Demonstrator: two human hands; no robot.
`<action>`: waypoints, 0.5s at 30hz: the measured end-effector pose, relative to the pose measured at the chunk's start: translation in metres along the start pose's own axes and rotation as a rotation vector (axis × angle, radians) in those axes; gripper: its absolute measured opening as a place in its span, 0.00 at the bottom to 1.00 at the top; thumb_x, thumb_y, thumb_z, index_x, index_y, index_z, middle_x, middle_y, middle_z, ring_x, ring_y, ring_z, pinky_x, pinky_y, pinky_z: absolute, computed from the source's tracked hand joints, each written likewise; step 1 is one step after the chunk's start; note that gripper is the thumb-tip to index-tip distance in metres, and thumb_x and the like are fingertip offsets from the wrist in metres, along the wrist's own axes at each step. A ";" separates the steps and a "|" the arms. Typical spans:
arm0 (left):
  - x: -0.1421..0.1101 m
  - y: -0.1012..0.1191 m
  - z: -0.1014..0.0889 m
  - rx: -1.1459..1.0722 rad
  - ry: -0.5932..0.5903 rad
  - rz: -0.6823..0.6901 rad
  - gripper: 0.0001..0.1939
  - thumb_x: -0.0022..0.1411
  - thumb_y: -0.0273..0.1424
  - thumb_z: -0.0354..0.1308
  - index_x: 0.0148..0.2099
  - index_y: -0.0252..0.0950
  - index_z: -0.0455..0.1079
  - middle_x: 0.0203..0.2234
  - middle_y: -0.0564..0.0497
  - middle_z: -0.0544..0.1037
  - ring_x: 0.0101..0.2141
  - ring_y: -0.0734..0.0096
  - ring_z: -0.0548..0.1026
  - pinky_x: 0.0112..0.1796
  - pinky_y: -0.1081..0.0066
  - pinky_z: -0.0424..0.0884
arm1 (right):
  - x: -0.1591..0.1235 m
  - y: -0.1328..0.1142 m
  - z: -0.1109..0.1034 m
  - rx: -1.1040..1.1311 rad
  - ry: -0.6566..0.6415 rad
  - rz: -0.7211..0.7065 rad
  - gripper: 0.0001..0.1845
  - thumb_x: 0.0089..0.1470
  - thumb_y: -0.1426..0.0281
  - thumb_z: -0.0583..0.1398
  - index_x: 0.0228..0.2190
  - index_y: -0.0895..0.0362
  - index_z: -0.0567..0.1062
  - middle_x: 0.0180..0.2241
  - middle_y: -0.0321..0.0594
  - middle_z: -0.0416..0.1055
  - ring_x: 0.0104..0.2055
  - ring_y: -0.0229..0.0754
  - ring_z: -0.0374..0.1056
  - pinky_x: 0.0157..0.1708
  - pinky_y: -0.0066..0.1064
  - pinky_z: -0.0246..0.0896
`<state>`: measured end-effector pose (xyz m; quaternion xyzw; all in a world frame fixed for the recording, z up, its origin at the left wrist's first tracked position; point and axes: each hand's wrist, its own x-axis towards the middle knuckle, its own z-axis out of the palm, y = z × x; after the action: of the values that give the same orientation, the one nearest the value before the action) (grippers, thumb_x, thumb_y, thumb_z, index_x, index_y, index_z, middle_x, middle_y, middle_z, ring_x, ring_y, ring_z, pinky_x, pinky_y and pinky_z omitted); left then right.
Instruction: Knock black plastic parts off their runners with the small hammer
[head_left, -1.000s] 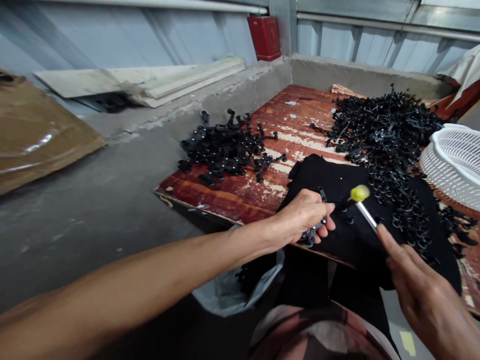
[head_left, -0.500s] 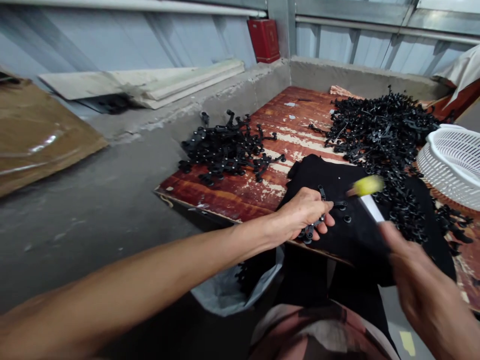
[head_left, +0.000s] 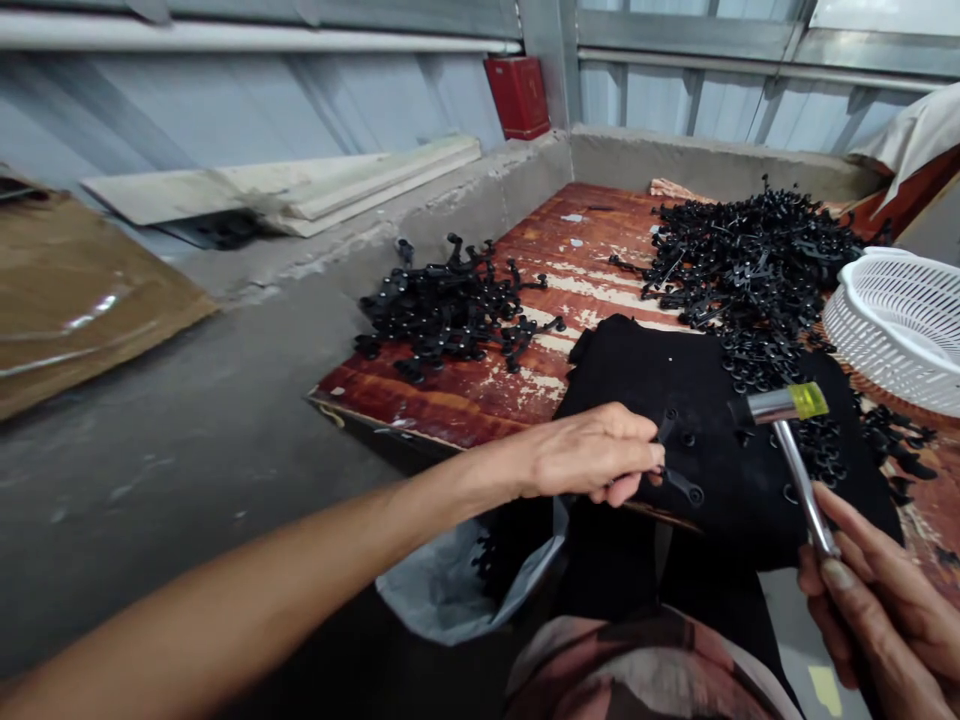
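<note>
My left hand [head_left: 600, 455] is closed on a jointed black plastic piece [head_left: 684, 487], low over the near part of a black cloth [head_left: 637, 365]. Two slim arms with round ends stick out beyond my fingertips; the rest is covered by the fingers. Close by on the cloth lies a small round black part [head_left: 688, 439]. My right hand [head_left: 877, 600] grips a hammer [head_left: 784, 404] by its handle. Its metal head has a translucent yellow face on the right and a dark one on the left, and is held above the right side of the cloth.
Heaps of similar black pieces lie on the worn red-brown board, one at left [head_left: 450, 310] and a larger one at right [head_left: 757, 260]. A white plastic basket [head_left: 862, 330] stands on the right. Below the board's front edge hangs an open pale bag [head_left: 427, 600] with black pieces inside.
The hammer has swung right and its head has turned, yellow face now to the right. My left hand has shifted slightly lower, and the black piece in it has turned.
</note>
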<state>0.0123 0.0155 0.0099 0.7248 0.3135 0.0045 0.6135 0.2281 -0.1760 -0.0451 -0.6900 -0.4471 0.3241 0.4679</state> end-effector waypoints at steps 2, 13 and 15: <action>0.005 -0.002 0.007 0.069 -0.023 0.026 0.13 0.62 0.34 0.50 0.26 0.36 0.58 0.14 0.57 0.66 0.15 0.82 0.57 0.17 0.80 0.51 | 0.000 0.000 0.002 0.048 -0.004 0.056 0.28 0.59 0.56 0.59 0.60 0.45 0.64 0.40 0.41 0.74 0.35 0.47 0.72 0.21 0.26 0.68; 0.021 0.006 0.015 0.148 0.010 -0.014 0.14 0.64 0.31 0.47 0.25 0.35 0.59 0.13 0.59 0.61 0.13 0.82 0.58 0.15 0.80 0.51 | 0.004 0.001 0.001 0.135 0.009 0.191 0.27 0.57 0.57 0.61 0.58 0.45 0.68 0.44 0.42 0.74 0.39 0.48 0.72 0.30 0.29 0.72; 0.022 0.003 0.014 0.152 0.011 0.003 0.15 0.65 0.32 0.47 0.25 0.35 0.60 0.13 0.59 0.61 0.14 0.82 0.58 0.15 0.80 0.51 | 0.004 0.003 0.000 0.143 0.011 0.196 0.27 0.57 0.57 0.61 0.58 0.46 0.68 0.41 0.42 0.74 0.40 0.49 0.72 0.31 0.30 0.72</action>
<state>0.0375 0.0130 0.0010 0.7698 0.3153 -0.0143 0.5548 0.2309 -0.1725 -0.0483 -0.6971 -0.3507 0.3957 0.4842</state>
